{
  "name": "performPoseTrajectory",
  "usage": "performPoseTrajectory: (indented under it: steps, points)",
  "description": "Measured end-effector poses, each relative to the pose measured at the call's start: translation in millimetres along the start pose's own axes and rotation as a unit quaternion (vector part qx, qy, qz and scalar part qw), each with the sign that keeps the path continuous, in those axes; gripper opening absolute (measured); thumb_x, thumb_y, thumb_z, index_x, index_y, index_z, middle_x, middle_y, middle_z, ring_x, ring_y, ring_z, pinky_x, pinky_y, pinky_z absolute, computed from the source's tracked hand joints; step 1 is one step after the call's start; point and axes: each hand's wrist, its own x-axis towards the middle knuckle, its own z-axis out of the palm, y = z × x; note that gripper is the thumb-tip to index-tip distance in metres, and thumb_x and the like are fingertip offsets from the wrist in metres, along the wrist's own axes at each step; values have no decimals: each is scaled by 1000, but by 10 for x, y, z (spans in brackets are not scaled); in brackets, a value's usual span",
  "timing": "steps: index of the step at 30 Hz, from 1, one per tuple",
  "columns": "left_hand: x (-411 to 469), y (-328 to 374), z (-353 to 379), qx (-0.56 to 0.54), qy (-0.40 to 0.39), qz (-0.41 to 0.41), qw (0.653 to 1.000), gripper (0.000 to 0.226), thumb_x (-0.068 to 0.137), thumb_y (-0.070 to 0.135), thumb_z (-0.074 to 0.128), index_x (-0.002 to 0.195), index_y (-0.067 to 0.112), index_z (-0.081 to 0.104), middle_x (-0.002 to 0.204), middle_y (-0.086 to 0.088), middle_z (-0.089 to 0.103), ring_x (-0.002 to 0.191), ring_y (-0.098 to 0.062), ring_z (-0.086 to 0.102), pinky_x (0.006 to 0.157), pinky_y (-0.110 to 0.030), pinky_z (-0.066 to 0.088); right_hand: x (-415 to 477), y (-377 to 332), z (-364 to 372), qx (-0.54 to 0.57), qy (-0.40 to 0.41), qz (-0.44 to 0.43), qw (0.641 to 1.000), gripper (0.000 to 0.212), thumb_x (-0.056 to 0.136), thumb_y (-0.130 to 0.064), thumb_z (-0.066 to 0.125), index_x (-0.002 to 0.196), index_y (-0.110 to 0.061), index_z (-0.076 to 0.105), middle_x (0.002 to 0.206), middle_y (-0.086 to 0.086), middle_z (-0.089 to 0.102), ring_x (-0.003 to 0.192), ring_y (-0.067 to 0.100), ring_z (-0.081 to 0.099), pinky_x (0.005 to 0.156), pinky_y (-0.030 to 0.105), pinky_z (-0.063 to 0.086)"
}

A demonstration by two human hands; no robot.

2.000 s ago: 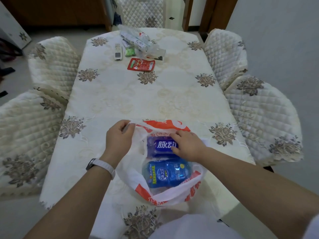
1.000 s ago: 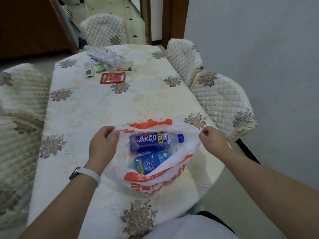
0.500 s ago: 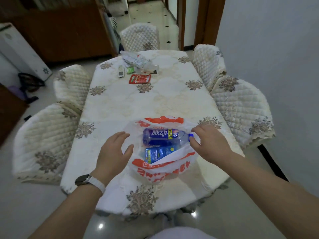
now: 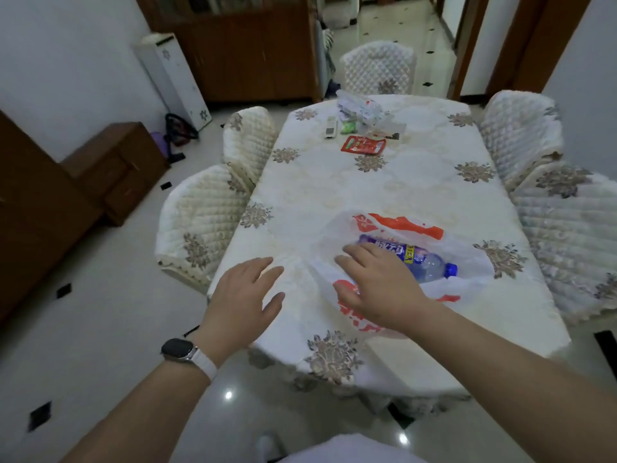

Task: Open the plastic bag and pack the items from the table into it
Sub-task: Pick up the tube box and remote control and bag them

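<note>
Both hands have let go of the plastic bag (image 4: 399, 227): the left hand (image 4: 245, 297) and right hand (image 4: 379, 285) now show fingers spread wide, holding nothing. The bag lies at the table's (image 4: 334, 188) near end with a bottle (image 4: 425, 260) inside. The red packet (image 4: 363, 145) waits unpacked.

Both arms reach forward. The left hand (image 4: 245, 297) is spread, palm down, a watch (image 4: 178, 350) on its wrist. The right hand (image 4: 377, 285) is spread flat too, fingers straight.
</note>
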Motion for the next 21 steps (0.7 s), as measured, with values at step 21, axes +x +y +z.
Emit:
performPoseTrajectory:
  steps: [21]
  points:
    - [-1833,-3851,-488,-9,72,-225,972,45,91,43,48,124,16,65,127,-7,63,116,-28,58,99,-42,43,2660,-3577,1528,-15,-46,-196,979,48,89,-47,49,123,-16,62,129,7,61,118,30,55,92,44,48]
